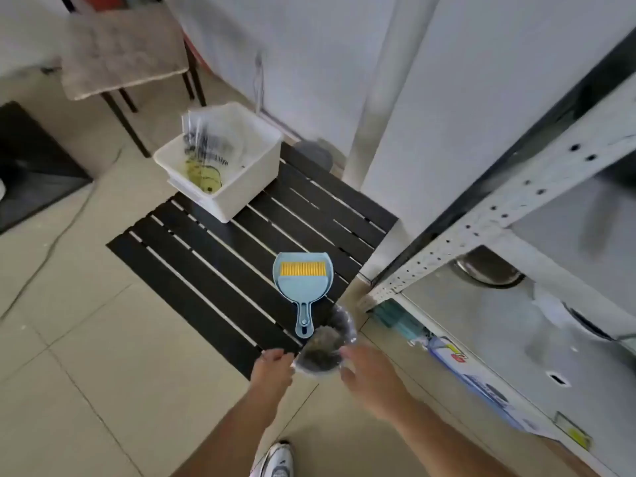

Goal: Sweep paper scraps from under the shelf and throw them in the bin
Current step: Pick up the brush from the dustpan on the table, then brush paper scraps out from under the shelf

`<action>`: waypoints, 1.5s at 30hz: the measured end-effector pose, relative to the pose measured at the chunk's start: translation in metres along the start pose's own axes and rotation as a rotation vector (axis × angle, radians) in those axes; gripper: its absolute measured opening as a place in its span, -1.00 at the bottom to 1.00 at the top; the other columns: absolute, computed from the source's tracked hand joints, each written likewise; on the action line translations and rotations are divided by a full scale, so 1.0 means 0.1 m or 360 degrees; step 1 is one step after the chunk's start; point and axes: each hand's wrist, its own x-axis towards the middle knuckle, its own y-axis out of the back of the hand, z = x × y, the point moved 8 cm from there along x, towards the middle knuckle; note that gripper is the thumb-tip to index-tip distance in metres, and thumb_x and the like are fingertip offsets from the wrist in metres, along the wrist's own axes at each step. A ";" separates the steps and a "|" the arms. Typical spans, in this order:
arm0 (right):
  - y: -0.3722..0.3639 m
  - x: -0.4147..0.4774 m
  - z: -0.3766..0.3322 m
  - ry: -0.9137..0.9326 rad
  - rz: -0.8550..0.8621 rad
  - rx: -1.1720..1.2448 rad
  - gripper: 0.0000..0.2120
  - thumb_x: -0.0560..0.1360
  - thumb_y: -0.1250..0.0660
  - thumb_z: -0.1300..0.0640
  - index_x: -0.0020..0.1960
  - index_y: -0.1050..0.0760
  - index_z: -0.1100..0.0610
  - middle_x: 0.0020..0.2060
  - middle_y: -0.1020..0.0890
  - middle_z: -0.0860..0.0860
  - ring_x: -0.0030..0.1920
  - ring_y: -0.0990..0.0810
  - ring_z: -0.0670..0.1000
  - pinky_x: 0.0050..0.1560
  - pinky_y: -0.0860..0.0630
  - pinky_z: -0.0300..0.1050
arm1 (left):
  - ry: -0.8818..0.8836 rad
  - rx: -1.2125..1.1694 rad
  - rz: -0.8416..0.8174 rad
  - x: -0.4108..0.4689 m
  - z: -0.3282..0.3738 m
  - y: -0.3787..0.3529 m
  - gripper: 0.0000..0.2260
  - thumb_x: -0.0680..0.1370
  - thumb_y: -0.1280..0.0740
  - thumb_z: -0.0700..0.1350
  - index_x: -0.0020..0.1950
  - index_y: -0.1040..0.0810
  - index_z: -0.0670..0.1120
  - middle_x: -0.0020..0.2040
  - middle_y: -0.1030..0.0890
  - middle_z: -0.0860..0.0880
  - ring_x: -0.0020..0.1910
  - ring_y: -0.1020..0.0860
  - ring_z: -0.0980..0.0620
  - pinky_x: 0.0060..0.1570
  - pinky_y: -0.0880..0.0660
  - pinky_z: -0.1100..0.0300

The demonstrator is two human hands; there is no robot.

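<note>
A light blue dustpan point(303, 284) lies on the black slatted panel point(213, 266), with a yellow-bristled brush point(303, 269) nested in it and its handle pointing toward me. A white bin point(254, 187) lined with a printed plastic bag stands at the panel's far end. Just below the dustpan handle hangs a clear plastic bag point(323, 349) with dark content. My left hand point(273, 364) pinches its left edge. My right hand point(364, 371), blurred, grips its right rim. The white perforated metal shelf point(481, 215) rises on the right. I can make out no paper scraps.
Under the shelf lie a teal object point(395, 318) and a flat blue-and-white box point(481, 383). A metal bowl point(488, 270) sits on a shelf level. A small table point(120, 53) stands at the back left, a dark mat point(31, 163) at the left. My shoe point(275, 459) is below.
</note>
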 end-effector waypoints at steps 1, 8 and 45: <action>0.06 0.26 -0.11 0.0094 0.0119 0.0062 -0.72 0.57 -0.25 0.10 0.27 -0.49 0.07 0.19 -0.60 0.00 0.17 -0.58 0.00 0.19 -0.51 -0.11 | -0.0006 -0.0177 -0.0068 0.13 0.03 -0.10 -0.96 0.47 -0.30 -0.23 -0.18 -0.50 -0.13 -0.31 -0.47 -0.12 -0.37 -0.47 -0.03 -0.35 -0.39 0.14; -0.11 1.26 -0.48 0.0447 0.0131 -0.0592 -0.50 0.50 -0.33 0.19 0.40 -0.30 0.19 0.36 -0.44 0.13 0.38 -0.40 0.15 0.41 -0.36 0.06 | 0.0159 -0.0588 -0.0067 0.52 -0.01 -0.37 -0.80 0.57 -0.18 -0.30 0.00 -0.60 -0.29 -0.19 -0.63 -0.22 -0.25 -0.63 -0.11 -0.20 -0.62 0.07; -1.97 -0.53 3.46 -0.0378 0.1119 0.1972 -0.82 0.45 -0.43 0.34 -0.10 -0.69 0.09 -0.39 -0.67 0.24 -0.47 -0.61 0.06 -0.36 -0.57 -0.13 | 0.0568 -0.0201 -0.1078 0.96 -2.73 -3.21 -0.65 0.29 -0.45 0.00 -0.13 -0.57 -0.25 -0.43 -0.49 -0.16 -0.54 -0.45 -0.05 -0.52 -0.37 0.25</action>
